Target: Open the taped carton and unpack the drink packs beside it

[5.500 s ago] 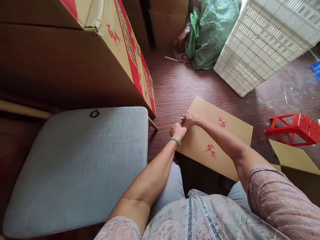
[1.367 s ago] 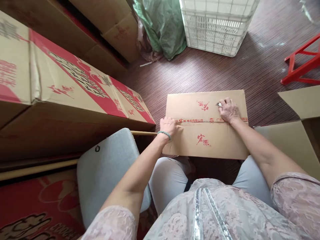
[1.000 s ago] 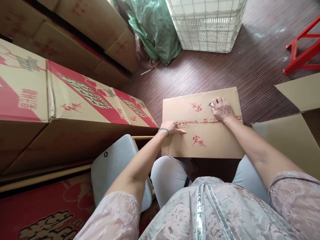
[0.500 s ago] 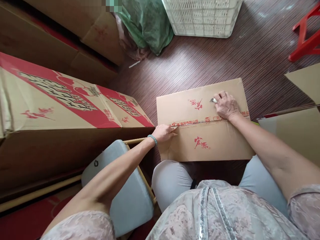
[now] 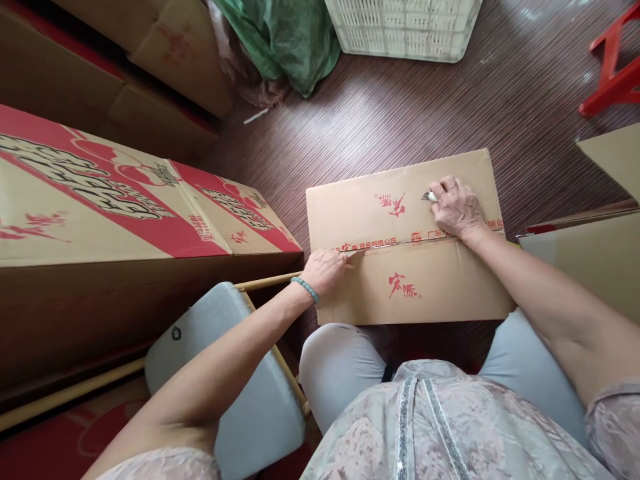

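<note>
A closed cardboard box (image 5: pixel 450 280) with red lettering lies in front of my knees, a strip of printed tape (image 5: pixel 380 244) running along its middle seam. My left hand (image 5: pixel 327 272), with a beaded bracelet at the wrist, is at the left end of that seam, its fingers bent and pinching at the flap edge; the fingertips are partly hidden. On the far flap rests my right hand (image 5: pixel 456 205), closed around a small utility knife (image 5: pixel 430 196). Its blade points left and most of its handle is covered by the fingers.
Large printed cartons (image 5: pixel 125 193) stand along the left. A grey-topped stool (image 5: pixel 235 380) is beside my left knee. Beyond the box are a green sack (image 5: pixel 295 47) and a white plastic crate (image 5: pixel 405 30). At the right are a red stool (image 5: pixel 607 73) and an open carton (image 5: pixel 590 260).
The view has shifted slightly. My left fingers have drawn closer together at the seam. My right hand keeps the knife at about the same place on the far flap.
</note>
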### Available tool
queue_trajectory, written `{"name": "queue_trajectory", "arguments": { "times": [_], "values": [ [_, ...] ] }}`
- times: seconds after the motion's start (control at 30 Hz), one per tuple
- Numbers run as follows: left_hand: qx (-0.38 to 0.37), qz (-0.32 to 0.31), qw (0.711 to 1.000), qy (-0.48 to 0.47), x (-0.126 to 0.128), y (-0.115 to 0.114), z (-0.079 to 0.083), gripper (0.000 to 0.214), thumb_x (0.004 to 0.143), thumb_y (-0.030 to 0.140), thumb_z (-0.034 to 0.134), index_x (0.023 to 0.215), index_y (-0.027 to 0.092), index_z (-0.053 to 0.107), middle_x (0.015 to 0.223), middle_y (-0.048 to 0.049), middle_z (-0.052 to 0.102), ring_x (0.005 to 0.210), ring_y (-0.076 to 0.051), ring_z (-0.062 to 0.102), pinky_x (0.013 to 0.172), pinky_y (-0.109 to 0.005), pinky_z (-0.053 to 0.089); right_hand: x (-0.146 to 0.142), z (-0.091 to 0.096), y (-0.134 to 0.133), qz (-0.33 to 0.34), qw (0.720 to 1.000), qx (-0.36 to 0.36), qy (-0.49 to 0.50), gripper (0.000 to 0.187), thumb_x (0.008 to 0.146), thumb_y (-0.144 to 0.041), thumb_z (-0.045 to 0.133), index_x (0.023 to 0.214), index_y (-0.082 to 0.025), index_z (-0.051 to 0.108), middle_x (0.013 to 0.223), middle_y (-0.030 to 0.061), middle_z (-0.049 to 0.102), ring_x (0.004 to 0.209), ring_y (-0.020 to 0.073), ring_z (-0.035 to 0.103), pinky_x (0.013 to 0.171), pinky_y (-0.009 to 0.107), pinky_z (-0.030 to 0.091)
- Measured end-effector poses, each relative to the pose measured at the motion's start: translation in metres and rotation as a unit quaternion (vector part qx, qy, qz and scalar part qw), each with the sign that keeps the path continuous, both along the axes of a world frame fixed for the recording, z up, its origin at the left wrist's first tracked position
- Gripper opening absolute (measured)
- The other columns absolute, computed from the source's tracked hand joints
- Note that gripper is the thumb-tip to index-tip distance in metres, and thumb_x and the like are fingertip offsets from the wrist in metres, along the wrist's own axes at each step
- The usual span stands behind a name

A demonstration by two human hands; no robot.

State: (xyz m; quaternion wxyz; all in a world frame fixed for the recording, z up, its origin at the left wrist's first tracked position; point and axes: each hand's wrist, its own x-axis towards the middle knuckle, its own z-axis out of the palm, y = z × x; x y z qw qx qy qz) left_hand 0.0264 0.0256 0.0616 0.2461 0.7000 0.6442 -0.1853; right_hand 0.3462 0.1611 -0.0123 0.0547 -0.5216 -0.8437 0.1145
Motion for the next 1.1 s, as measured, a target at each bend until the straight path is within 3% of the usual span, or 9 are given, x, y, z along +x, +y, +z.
{"name": "queue_trajectory", "arguments": {
  "times": [0.1, 0.13, 0.3, 0.4, 0.53, 0.63, 0.77, 0.93, 1.1],
  "values": [
    [0.026, -0.067, 0.997, 0.026, 0.030, 0.004, -0.008, 0.029, 0.097, 0.047, 0.066, 0.102, 0.018, 0.064, 0.109, -0.0170, 0.070, 0.108, -0.033, 0.063, 0.094, -0.039, 0.044, -0.001, 0.001, 0.000, 0.002, 1.000, -0.003, 0.011, 0.042, 0.094, -0.026, 0.047, 0.134, -0.015, 0.056, 0.129, 0.0203, 0.054, 0.113, 0.0374, 0.046, 0.092, 0.049, 0.038],
    [0.042, -0.062, 0.997, 0.028, 0.041, 0.003, -0.010, 0.034, 0.097, 0.051, 0.064, 0.105, 0.018, 0.063, 0.111, -0.0178, 0.069, 0.110, -0.033, 0.062, 0.095, -0.040, 0.044, -0.001, 0.001, -0.001, 0.001, 1.000, -0.003, 0.013, 0.042, 0.094, -0.026, 0.047, 0.134, -0.015, 0.056, 0.129, 0.0202, 0.055, 0.112, 0.0372, 0.046, 0.092, 0.049, 0.038],
    [0.091, 0.074, 0.992, 0.045, 0.071, -0.004, -0.020, 0.055, 0.093, 0.070, 0.062, 0.110, 0.018, 0.061, 0.109, -0.0164, 0.069, 0.106, -0.033, 0.065, 0.090, -0.039, 0.045, -0.001, 0.006, -0.001, 0.002, 1.000, -0.011, 0.008, 0.037, 0.098, -0.027, 0.045, 0.131, -0.015, 0.059, 0.128, 0.0205, 0.056, 0.112, 0.0361, 0.048, 0.091, 0.046, 0.038],
    [0.065, 0.113, 0.991, 0.041, 0.070, 0.000, -0.021, 0.054, 0.093, 0.072, 0.061, 0.107, 0.019, 0.063, 0.107, -0.0148, 0.072, 0.102, -0.032, 0.068, 0.084, -0.037, 0.045, 0.002, 0.012, -0.001, 0.010, 1.000, -0.027, 0.010, 0.040, 0.101, -0.038, 0.049, 0.133, -0.015, 0.059, 0.133, 0.0204, 0.055, 0.116, 0.0360, 0.049, 0.094, 0.045, 0.038],
    [0.067, 0.099, 0.993, 0.013, 0.065, 0.006, -0.020, 0.051, 0.093, 0.072, 0.060, 0.103, 0.022, 0.068, 0.105, -0.0123, 0.073, 0.101, -0.030, 0.069, 0.079, -0.035, 0.045, -0.003, 0.022, -0.008, 0.058, 0.996, -0.069, 0.019, 0.056, 0.094, -0.056, 0.066, 0.135, -0.020, 0.059, 0.135, 0.0171, 0.055, 0.117, 0.0344, 0.050, 0.097, 0.044, 0.039],
    [0.069, 0.102, 0.992, 0.009, 0.066, 0.006, -0.019, 0.050, 0.093, 0.072, 0.060, 0.099, 0.023, 0.069, 0.103, -0.0111, 0.072, 0.100, -0.029, 0.069, 0.079, -0.035, 0.045, -0.018, 0.030, -0.022, 0.093, 0.991, -0.092, 0.020, 0.048, 0.096, -0.048, 0.067, 0.134, -0.020, 0.061, 0.134, 0.0161, 0.057, 0.115, 0.0319, 0.051, 0.094, 0.040, 0.040],
    [0.082, 0.106, 0.991, -0.006, 0.067, 0.001, -0.018, 0.043, 0.095, 0.066, 0.061, 0.096, 0.023, 0.068, 0.108, -0.0115, 0.070, 0.108, -0.030, 0.065, 0.086, -0.038, 0.043, -0.044, 0.042, -0.043, 0.146, 0.977, -0.157, 0.003, 0.027, 0.100, -0.023, 0.055, 0.122, -0.017, 0.067, 0.122, 0.0151, 0.064, 0.110, 0.0280, 0.054, 0.086, 0.035, 0.041],
    [0.078, 0.098, 0.992, -0.034, 0.066, -0.001, -0.015, 0.032, 0.095, 0.053, 0.067, 0.102, 0.021, 0.067, 0.115, -0.0129, 0.069, 0.116, -0.032, 0.060, 0.093, -0.041, 0.042, -0.061, 0.053, -0.059, 0.142, 0.963, -0.219, -0.069, 0.032, 0.100, -0.017, 0.044, 0.114, -0.017, 0.073, 0.116, 0.0150, 0.069, 0.105, 0.0278, 0.059, 0.074, 0.034, 0.041],
    [0.062, 0.106, 0.990, -0.076, 0.064, 0.001, -0.016, 0.036, 0.091, 0.053, 0.073, 0.108, 0.022, 0.067, 0.116, -0.0124, 0.072, 0.114, -0.031, 0.062, 0.092, -0.039, 0.041, -0.067, 0.056, -0.061, 0.121, 0.961, -0.222, -0.109, 0.035, 0.097, -0.014, 0.044, 0.112, -0.019, 0.075, 0.115, 0.0137, 0.072, 0.108, 0.0281, 0.062, 0.079, 0.035, 0.044]
  ]
}}
